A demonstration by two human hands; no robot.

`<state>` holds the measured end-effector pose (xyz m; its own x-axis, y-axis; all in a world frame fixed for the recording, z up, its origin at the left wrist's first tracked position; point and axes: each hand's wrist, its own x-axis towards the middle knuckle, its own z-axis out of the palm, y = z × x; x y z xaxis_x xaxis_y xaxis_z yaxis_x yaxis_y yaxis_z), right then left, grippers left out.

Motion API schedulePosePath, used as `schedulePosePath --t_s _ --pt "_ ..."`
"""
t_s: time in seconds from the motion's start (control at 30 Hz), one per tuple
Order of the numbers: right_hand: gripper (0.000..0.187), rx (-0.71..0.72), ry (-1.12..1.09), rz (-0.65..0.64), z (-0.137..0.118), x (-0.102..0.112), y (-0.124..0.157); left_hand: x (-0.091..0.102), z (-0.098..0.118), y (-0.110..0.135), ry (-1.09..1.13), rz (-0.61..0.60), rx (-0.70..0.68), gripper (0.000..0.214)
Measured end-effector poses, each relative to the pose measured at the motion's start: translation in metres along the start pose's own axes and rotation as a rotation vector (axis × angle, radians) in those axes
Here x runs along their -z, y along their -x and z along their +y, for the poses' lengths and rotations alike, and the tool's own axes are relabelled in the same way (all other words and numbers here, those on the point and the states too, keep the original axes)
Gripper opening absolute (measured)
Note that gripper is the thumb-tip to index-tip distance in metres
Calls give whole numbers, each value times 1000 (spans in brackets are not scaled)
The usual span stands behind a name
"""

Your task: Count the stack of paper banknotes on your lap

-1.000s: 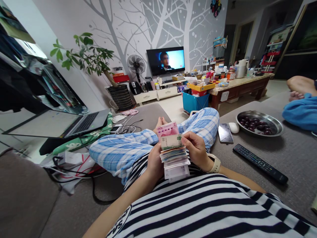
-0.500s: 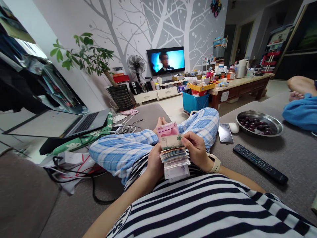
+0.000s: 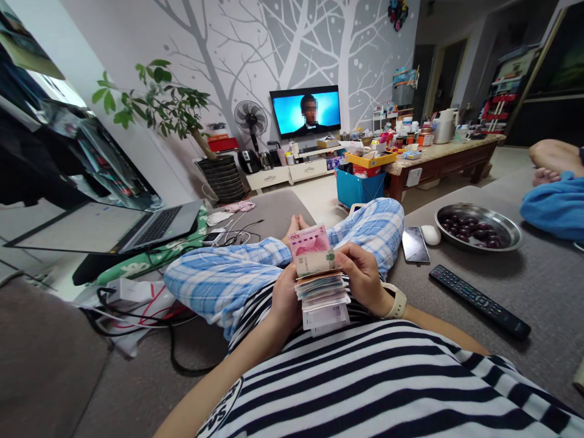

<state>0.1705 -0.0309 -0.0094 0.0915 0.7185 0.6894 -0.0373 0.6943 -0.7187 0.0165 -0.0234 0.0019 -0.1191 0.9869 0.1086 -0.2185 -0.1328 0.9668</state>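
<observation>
A thick stack of banknotes point(image 3: 322, 291) lies folded over between my hands, above my lap. Its left side is gripped by my left hand point(image 3: 286, 293), whose fingers are partly hidden behind the notes. With thumb and forefinger my right hand point(image 3: 362, 274) pinches the edge of a greenish 50 banknote point(image 3: 316, 263) at the top of the stack. Behind that note a pink 100 banknote point(image 3: 310, 239) stands up. Paler purplish notes point(image 3: 325, 317) hang out at the bottom, towards my striped shirt.
On the sofa to my right are a phone point(image 3: 415, 244), a white mouse point(image 3: 431, 235), a remote control point(image 3: 479, 301) and a metal bowl point(image 3: 513, 238) of dark round fruit. Another person's leg point(image 3: 554, 155) rests beyond. Left are an open laptop point(image 3: 157, 228) and tangled cables point(image 3: 173, 347).
The 50 note's edge has shifted slightly to the right and bent a little under my right fingers, showing more of the pink note. My left hand has barely moved. The television picture differs.
</observation>
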Motion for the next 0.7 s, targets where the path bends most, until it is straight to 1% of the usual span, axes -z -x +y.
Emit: schedulePosePath --t_s 0.1,0.17,0.23,0.33,0.43,0.5,0.57,0.7 --pt "43 0 -27 -23 -1 0 1 -6 4 2 83 -44 79 26" --pt "45 -5 -43 -44 -3 0 1 -8 5 2 128 -39 108 29" --pt "42 -9 -42 -41 -4 0 1 -8 5 1 132 -18 99 29" --pt "34 -32 2 9 -3 -1 1 -5 5 1 124 7 88 28" --pt "29 -55 36 72 0 -2 0 -3 6 2 141 21 122 27" --pt "28 -61 39 89 2 -2 -1 -4 7 4 167 24 135 29" --pt "28 -70 37 91 3 -2 -1 -6 8 5 197 -3 153 29" --pt "30 -104 36 104 6 -3 -3 -12 14 8 278 -121 188 26"
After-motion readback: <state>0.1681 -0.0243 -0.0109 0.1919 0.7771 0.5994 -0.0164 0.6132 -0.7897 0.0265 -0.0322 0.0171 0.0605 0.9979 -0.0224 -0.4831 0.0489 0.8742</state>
